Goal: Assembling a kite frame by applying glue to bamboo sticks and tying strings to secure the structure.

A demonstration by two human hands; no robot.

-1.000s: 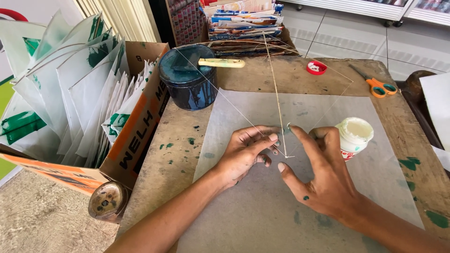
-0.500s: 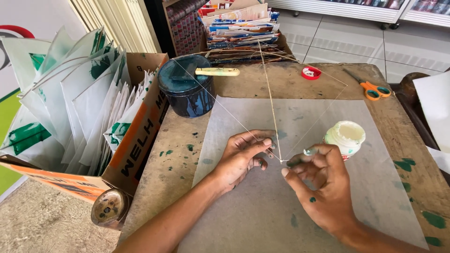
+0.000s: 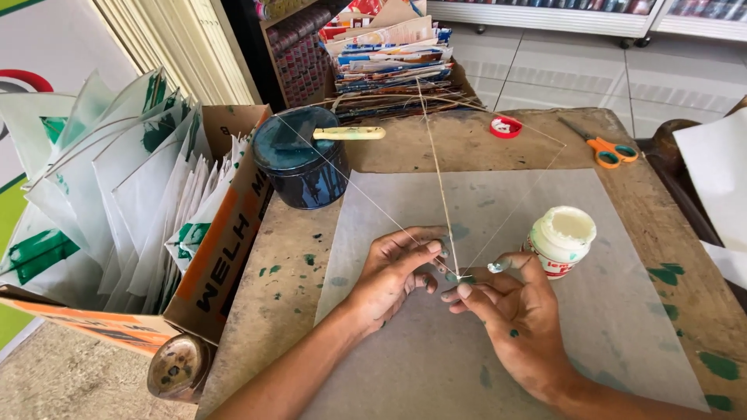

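Both hands meeting mid-frame: left hand (image 3: 393, 272) pinning thin stick (image 3: 437, 171) to grey sheet (image 3: 591, 311), fingers narrow; right hand (image 3: 517, 315) pinching its lower tip w/ thumb & forefinger. Gluing step, prob; needs steady press.

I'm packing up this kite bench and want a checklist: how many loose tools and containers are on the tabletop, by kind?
Dark blue paint tin: 1
Brush with pale handle, lying on that tin: 1
White open glue pot: 1
Orange-handled scissors: 1
Red tape roll: 1
Total: 5
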